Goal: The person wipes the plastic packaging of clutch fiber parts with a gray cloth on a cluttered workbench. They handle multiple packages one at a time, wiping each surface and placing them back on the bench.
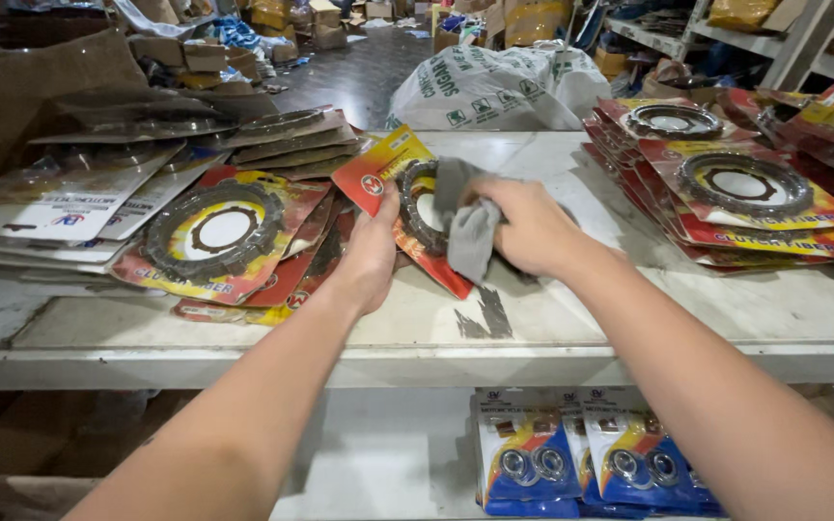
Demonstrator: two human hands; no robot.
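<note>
My left hand (371, 253) grips the lower left edge of a flat red and yellow packet (390, 178) with a dark toothed ring under clear plastic, tilted up off the white shelf (552, 318). My right hand (531, 228) presses a grey cloth (467, 232) against the face of that packet. The cloth hangs down over the packet's right half and hides part of the ring.
A loose pile of similar ring packets (219, 232) lies to the left, and a neater stack (740, 193) to the right. A white printed sack (499, 89) stands behind the shelf. Blue packets with bearings (586, 463) sit on the lower shelf.
</note>
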